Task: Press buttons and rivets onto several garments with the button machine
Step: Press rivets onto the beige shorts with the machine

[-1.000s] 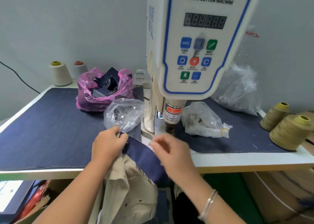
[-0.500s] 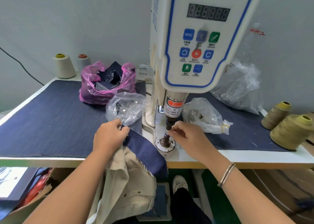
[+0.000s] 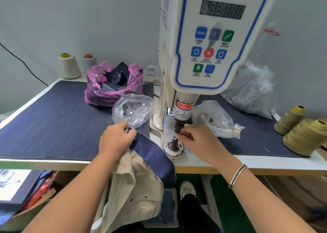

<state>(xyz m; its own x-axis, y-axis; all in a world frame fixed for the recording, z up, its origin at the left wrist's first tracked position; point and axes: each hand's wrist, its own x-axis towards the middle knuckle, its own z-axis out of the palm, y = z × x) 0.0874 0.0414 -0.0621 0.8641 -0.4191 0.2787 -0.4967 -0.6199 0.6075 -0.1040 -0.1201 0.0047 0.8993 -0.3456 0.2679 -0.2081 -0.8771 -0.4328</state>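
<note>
1. Garment (image 3: 134, 185): beige piece with a navy denim band (image 3: 152, 155), hanging off the front table edge, top corner up on the table (image 3: 53, 123) just left of the lower die (image 3: 174, 144). A few fasteners look already set on the beige part lower down.
2. Left hand (image 3: 115, 139): fingers curled, pinching the upper corner of the denim band. Same grip, same spot as a second ago, so the fabric is parked, not yet under the punch.
3. Right hand (image 3: 196, 142): a second ago it sat low in front of the die, covering it; now it's up at the die post, fingertips (image 3: 179, 135) pinched at the top of the post, just under the upper punch (image 3: 178, 126). Whatever it pinches is too small to make out; my guess is a button or rivet half going onto the die.
4. Meaning: loading step under way. Next would be sliding the denim band over the die, then clearing fingers before firing. Fingertips are right in the press gap now, hence the warning label.
5. Button machine (image 3: 203, 38): head directly above, display unlit or unreadable.
6. Behind: two clear bags (image 3: 132, 109) of small metal hardware either side of the column, a pink bag (image 3: 113, 86) of denim scraps, thread cones (image 3: 304, 137) at far right.
</note>
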